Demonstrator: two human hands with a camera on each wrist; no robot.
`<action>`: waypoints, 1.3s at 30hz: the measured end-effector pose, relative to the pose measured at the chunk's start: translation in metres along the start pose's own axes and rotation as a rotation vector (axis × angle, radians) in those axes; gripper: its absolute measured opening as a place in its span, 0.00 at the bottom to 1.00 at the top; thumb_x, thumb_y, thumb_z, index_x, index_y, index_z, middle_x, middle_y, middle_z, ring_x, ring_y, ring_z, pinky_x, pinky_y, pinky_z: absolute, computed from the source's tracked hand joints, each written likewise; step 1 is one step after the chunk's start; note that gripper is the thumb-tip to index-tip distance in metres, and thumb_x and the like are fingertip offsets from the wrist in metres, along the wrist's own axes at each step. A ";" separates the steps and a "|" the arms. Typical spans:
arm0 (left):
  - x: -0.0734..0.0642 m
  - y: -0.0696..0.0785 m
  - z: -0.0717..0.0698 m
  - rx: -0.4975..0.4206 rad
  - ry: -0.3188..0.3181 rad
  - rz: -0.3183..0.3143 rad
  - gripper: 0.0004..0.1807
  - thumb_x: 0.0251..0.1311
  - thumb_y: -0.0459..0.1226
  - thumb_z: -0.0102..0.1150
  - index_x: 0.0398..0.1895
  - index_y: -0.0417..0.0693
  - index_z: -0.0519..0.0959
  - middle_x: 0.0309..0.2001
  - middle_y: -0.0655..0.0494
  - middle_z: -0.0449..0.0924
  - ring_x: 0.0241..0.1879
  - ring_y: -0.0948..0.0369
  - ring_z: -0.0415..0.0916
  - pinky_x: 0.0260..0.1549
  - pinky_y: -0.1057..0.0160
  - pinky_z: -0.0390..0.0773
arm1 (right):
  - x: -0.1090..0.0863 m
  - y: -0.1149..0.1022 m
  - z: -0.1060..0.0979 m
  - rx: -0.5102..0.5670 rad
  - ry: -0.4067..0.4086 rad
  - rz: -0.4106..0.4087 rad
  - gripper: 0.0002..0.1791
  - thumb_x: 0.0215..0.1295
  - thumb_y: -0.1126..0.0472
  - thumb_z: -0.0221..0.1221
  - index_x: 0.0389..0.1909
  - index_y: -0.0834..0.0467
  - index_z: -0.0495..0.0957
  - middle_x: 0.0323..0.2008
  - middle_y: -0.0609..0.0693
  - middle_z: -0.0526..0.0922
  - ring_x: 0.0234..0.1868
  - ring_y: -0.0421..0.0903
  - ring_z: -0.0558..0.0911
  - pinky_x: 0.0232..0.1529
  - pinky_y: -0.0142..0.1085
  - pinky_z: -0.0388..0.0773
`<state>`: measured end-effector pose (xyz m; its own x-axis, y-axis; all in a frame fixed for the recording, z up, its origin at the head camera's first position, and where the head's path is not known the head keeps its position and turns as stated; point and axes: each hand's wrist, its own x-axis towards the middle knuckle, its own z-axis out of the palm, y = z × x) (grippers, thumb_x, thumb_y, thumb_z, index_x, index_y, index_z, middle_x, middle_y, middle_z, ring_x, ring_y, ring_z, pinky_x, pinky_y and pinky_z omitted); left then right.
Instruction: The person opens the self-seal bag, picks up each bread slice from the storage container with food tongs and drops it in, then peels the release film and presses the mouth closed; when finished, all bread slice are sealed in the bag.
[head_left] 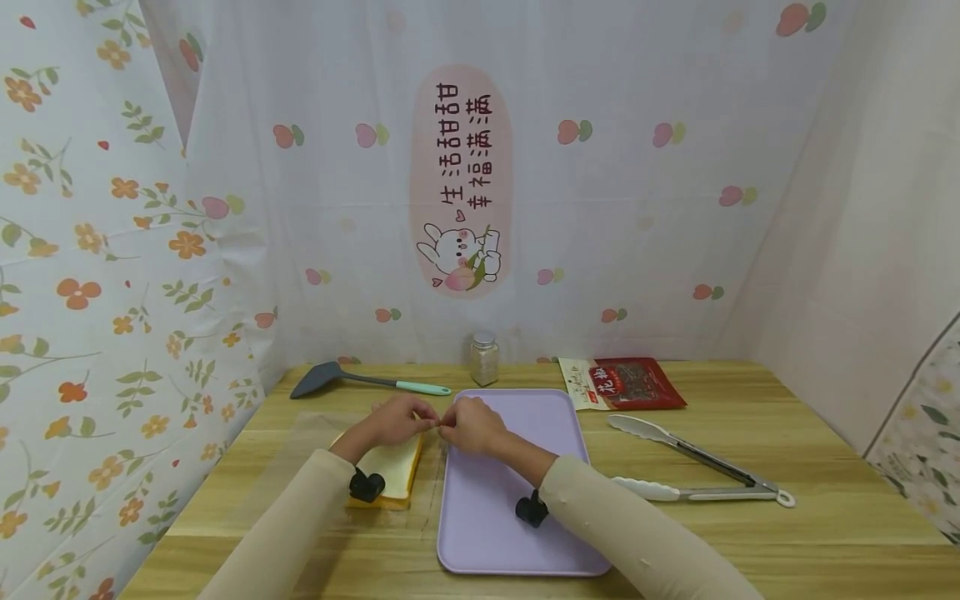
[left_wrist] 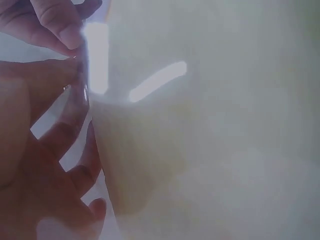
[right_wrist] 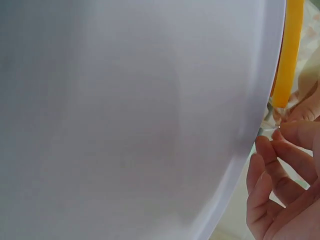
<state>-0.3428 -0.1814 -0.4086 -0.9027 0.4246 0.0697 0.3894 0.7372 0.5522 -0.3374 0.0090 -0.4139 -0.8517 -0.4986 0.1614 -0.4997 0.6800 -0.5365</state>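
Observation:
A toast-like slice, cream on top with a yellow-orange edge, lies left of the lilac tray. Clear plastic film spreads over and around it; whether it is a sheet or a bag I cannot tell. Just beyond the slice, my left hand pinches the film's edge between thumb and finger. My right hand, above the tray's far left part, pinches the same edge, fingertips nearly touching the left ones. In the left wrist view the film shines with glare. The right wrist view shows the slice's yellow edge.
Behind the hands lie a grey spatula with a mint handle and a lidded glass jar. At the right are a red spice packet and spread tongs. Patterned curtains bound the wooden table.

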 end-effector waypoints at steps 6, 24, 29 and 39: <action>-0.001 0.002 0.000 -0.008 -0.013 0.011 0.08 0.67 0.35 0.60 0.36 0.51 0.89 0.36 0.62 0.88 0.39 0.63 0.76 0.51 0.16 0.40 | 0.003 0.003 0.004 -0.007 0.007 0.009 0.07 0.64 0.59 0.65 0.31 0.56 0.91 0.15 0.38 0.78 0.16 0.34 0.68 0.16 0.27 0.62; -0.004 0.002 -0.001 -0.017 -0.045 0.116 0.09 0.65 0.31 0.59 0.37 0.45 0.89 0.37 0.57 0.88 0.40 0.64 0.77 0.55 0.23 0.50 | 0.002 -0.003 0.004 -0.085 0.024 -0.015 0.10 0.64 0.60 0.62 0.26 0.53 0.90 0.12 0.35 0.73 0.16 0.34 0.67 0.16 0.29 0.63; -0.005 0.006 -0.002 -0.033 -0.053 0.102 0.09 0.66 0.32 0.59 0.38 0.45 0.89 0.38 0.57 0.88 0.43 0.62 0.78 0.55 0.20 0.42 | 0.003 -0.003 0.005 -0.086 0.033 -0.008 0.10 0.63 0.61 0.62 0.26 0.53 0.90 0.11 0.36 0.72 0.15 0.34 0.66 0.15 0.29 0.62; -0.004 0.000 -0.003 -0.022 -0.048 0.104 0.09 0.66 0.33 0.60 0.39 0.47 0.89 0.39 0.57 0.88 0.43 0.61 0.79 0.53 0.17 0.39 | 0.004 -0.005 0.005 -0.103 0.062 0.010 0.09 0.61 0.59 0.64 0.22 0.51 0.88 0.13 0.36 0.74 0.17 0.35 0.69 0.16 0.30 0.65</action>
<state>-0.3392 -0.1845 -0.4064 -0.8475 0.5234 0.0885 0.4763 0.6761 0.5621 -0.3373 0.0008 -0.4143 -0.8633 -0.4593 0.2092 -0.5020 0.7381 -0.4508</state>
